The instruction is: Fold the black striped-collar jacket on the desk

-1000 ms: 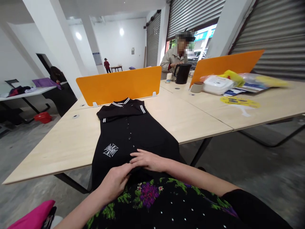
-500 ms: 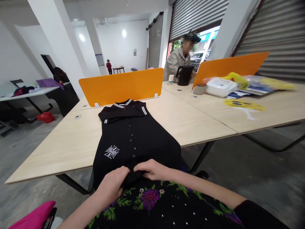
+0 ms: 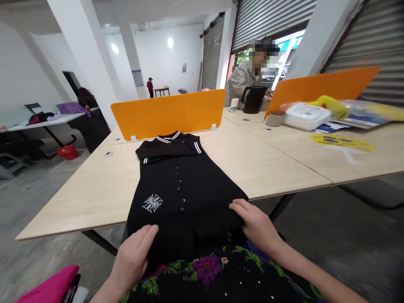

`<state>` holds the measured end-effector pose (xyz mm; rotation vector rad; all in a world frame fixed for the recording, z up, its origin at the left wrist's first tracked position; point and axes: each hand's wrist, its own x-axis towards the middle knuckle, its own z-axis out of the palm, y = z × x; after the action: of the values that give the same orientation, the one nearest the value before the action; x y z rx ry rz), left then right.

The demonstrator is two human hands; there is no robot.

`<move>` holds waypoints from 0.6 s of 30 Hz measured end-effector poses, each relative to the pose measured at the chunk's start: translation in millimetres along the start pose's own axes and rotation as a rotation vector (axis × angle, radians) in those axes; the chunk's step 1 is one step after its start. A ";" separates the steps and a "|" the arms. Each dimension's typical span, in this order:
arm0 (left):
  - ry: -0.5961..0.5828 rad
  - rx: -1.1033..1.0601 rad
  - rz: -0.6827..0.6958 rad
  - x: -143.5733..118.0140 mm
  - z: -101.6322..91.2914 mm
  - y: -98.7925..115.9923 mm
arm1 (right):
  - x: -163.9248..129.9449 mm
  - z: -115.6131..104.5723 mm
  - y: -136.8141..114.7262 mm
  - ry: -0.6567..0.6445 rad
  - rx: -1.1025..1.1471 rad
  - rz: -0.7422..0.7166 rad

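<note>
A black button-front garment (image 3: 183,185) with white-striped collar and a white cross emblem lies flat on the pale wooden table (image 3: 94,189), its lower part hanging over the near edge. My left hand (image 3: 134,256) rests on its lower left corner, fingers together and flat. My right hand (image 3: 257,225) lies on its lower right corner, fingers spread on the cloth. Whether either hand pinches the fabric is unclear. My floral black top fills the bottom of the view.
An orange divider (image 3: 168,113) stands behind the garment. At the right table are a black kettle (image 3: 253,99), a white container (image 3: 306,116), bags and a yellow fan. A person in a beige jacket (image 3: 244,80) stands behind it. Pink cloth (image 3: 50,288) lies at bottom left.
My hands were together at the middle of the garment's lower front. They have slid apart, left hand to the left corner and right hand to the right corner.
</note>
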<state>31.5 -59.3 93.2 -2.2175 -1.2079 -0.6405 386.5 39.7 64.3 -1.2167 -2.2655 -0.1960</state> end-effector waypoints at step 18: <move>-0.754 0.091 -0.081 201.6 25.4 -199.7 | 252.4 -6.1 66.1 0.163 -0.571 -0.005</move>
<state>-38.0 171.5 245.0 -2.4098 -1.6343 0.2691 332.4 258.5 195.8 -1.4028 -2.1327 -0.9603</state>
